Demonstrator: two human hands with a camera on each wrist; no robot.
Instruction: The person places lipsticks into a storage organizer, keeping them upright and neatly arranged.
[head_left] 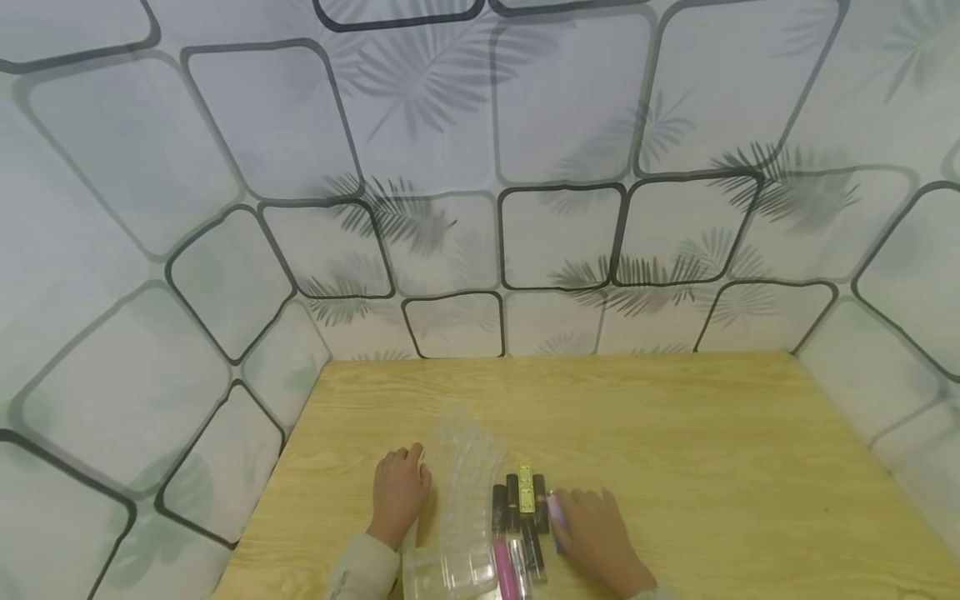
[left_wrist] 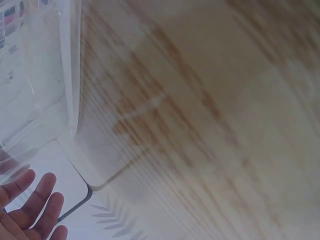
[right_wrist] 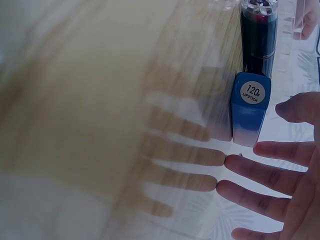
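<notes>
In the head view a clear plastic organizer (head_left: pixel 468 500) with rows of compartments lies on the table. My left hand (head_left: pixel 401 492) is at its left edge, fingers loosely extended; in the left wrist view the fingers (left_wrist: pixel 44 197) are spread beside the clear wall (left_wrist: pixel 37 75). My right hand (head_left: pixel 596 529) is over a lilac-blue lipstick (head_left: pixel 557 512), thumb and fingers extended around its near end. In the right wrist view, that lipstick (right_wrist: pixel 249 102) has a round label reading LIPSTICK, with the thumb to its right. Whether the fingertips touch it I cannot tell.
Between organizer and right hand lie several dark lipstick tubes (head_left: pixel 513 500), a gold one (head_left: pixel 527 489), a pink tube (head_left: pixel 506 571) and a clear-and-silver tube (head_left: pixel 519 567). The wood-grain table (head_left: pixel 675 433) meets patterned walls (head_left: pixel 562 242) at the back and sides.
</notes>
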